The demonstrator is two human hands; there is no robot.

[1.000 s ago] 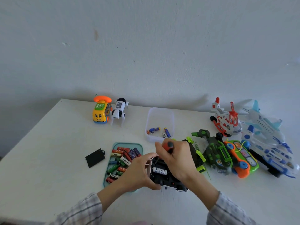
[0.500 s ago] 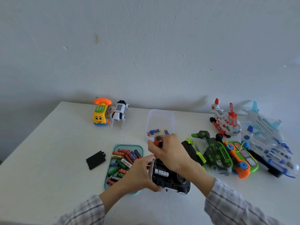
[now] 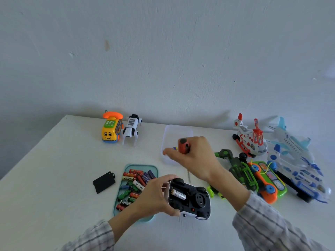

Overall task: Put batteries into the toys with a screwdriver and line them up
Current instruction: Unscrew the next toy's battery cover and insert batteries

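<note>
A toy car (image 3: 194,200) lies upside down at the table's front, its battery bay open with a white battery (image 3: 178,195) inside. My left hand (image 3: 155,194) grips the car's left end. My right hand (image 3: 194,158) is raised behind the car and holds an orange-handled screwdriver (image 3: 183,146), with fingertips reaching over the clear plastic box (image 3: 176,132). The black battery cover (image 3: 104,182) lies to the left. A teal tray (image 3: 153,169) holds several loose batteries (image 3: 134,183).
A yellow phone bus (image 3: 110,129) and a white robot dog (image 3: 130,128) stand at the back left. On the right lie a green vehicle (image 3: 237,169), an orange-green toy (image 3: 268,180), a red-white helicopter (image 3: 249,138) and a blue-white plane (image 3: 297,160).
My right hand with the screwdriver has lifted off the car and moved back toward the clear box. The car's open battery bay is now uncovered; my left hand still holds it.
</note>
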